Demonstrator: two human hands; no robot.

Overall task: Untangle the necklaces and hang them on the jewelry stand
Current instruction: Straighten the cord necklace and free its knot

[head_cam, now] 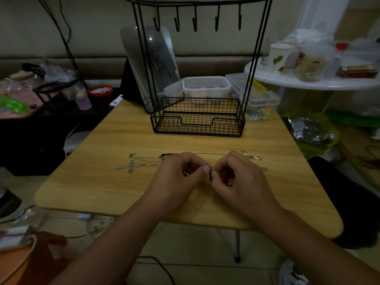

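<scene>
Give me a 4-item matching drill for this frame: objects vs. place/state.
Things:
1. cross pendant
2. black cord
3. hooks
4. wire basket

States:
A. pinched between both hands
B. bare, nothing hanging
C. flat on the table, beyond and left of the left hand
D. base of the jewelry stand, nothing visible inside

Pairs: 1-C, 2-A, 3-B, 4-D. The right hand shares the grip on the cord.

bare table point(115, 140) between hands and stand point(197, 118) at 12 o'clock, cross point(128, 166) at 9, rings point(251, 155) at 2
</scene>
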